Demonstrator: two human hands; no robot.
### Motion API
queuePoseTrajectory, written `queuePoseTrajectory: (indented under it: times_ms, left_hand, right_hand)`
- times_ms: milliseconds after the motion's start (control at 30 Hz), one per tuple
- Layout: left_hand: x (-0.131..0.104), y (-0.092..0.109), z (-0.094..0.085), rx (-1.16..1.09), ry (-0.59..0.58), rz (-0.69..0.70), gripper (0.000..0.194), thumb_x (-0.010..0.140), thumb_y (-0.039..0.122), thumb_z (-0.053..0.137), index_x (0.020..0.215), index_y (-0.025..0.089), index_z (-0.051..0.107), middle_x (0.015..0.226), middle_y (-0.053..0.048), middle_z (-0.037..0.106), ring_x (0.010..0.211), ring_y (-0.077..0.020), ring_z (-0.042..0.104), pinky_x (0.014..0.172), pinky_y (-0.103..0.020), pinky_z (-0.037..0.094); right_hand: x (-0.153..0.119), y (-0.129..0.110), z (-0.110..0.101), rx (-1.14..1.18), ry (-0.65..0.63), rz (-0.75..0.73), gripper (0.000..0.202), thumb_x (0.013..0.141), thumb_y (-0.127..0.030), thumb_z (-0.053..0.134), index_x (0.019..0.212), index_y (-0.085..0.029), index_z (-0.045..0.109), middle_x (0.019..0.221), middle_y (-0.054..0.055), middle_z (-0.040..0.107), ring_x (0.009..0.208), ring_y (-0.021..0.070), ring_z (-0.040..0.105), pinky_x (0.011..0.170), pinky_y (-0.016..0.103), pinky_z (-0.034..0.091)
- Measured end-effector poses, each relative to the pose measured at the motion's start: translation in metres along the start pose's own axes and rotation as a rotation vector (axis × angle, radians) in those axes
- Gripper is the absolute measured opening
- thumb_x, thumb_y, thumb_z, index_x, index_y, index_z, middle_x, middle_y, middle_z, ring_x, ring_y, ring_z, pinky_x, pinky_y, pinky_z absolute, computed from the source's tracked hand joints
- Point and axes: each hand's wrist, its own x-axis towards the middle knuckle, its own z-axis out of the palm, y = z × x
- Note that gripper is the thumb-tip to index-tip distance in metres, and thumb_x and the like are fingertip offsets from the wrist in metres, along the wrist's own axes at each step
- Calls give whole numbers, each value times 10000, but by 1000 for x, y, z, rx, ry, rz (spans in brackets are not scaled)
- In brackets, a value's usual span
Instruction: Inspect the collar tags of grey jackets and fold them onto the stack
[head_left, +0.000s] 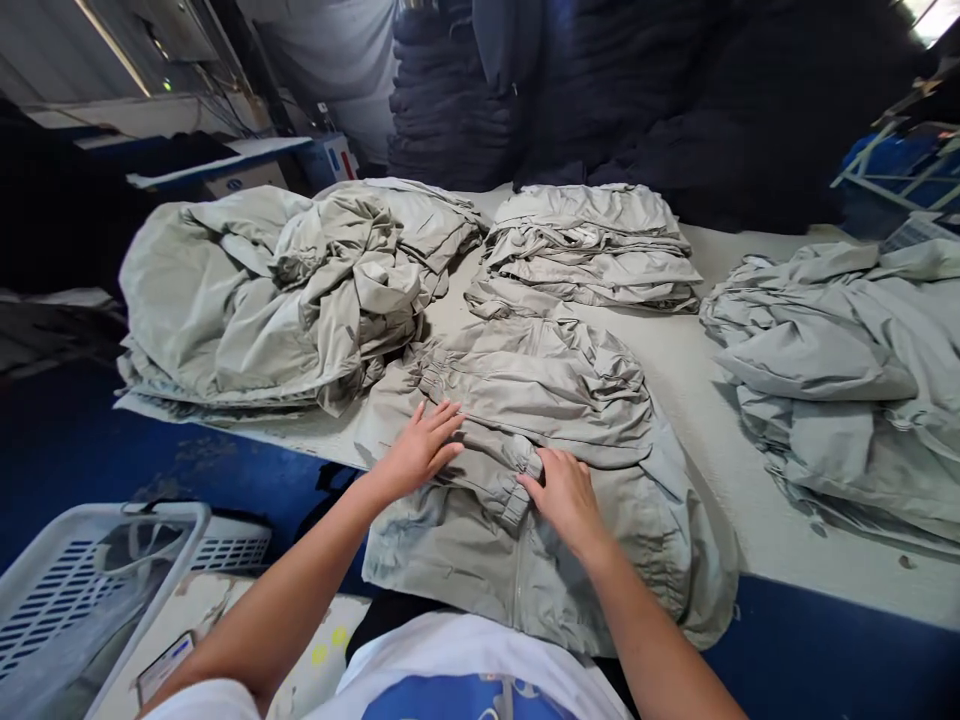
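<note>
A light grey jacket (622, 560) lies spread on the table in front of me, its zipper running down the middle toward my body. One sleeve (480, 462) is folded across it, ending in a gathered elastic cuff (526, 462). My left hand (421, 448) rests on that sleeve with its fingers stretched out. At the cuff, my right hand (564, 492) pinches the fabric between thumb and fingers. The far part of the jacket is crumpled, and its other sleeve is partly hidden in the folds.
Piles of similar grey garments flank the jacket, at left (225, 300), behind (592, 240) and right (840, 370). They lie on a pale table (682, 390). A white basket (187, 530) and a phone (166, 662) are at lower left. Dark fabric stacks (457, 100) rise behind.
</note>
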Motion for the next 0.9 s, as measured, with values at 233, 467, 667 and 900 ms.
queuePoseTrajectory:
  times_ms: [233, 467, 667, 900]
  left_hand:
    - [-59, -19, -5, 47, 34, -73, 1010, 782, 469, 853, 1649, 278, 371, 1725, -193, 293, 1621, -421, 186, 1281, -688, -5]
    - [-68, -21, -16, -367, 646, -340, 585, 816, 230, 732, 1393, 320, 690, 1526, -50, 623, 1504, -354, 473, 1332, -542, 169]
    - [-28, 9, -32, -389, 743, -182, 482, 958, 327, 609, 1432, 266, 666, 1488, -64, 653, 1447, -266, 543, 1306, -449, 290]
    - [-22, 15, 5, 78, 142, -129, 575, 1007, 512, 584, 1545, 315, 543, 1724, -87, 336, 1630, -342, 217, 1300, -651, 106]
  right_hand:
    - [-24, -78, -62, 725, -127, -624, 197, 989, -154, 532, 1128, -230, 650, 1174, 81, 717, 1080, 196, 673, 968, 327, 545]
    - [-35, -86, -112, 801, 205, -915, 282, 1036, -183, 478, 1274, -270, 601, 1114, 69, 736, 1002, 187, 717, 874, 288, 575]
    - [21, 17, -151, 407, 1036, -268, 231, 1001, -376, 602, 1186, -245, 649, 1080, 100, 671, 993, 273, 680, 961, 445, 544]
    - [49, 114, -110, -21, 644, 149, 586, 960, -420, 515, 1442, -91, 572, 1407, 281, 606, 1345, 402, 542, 1141, 602, 415]
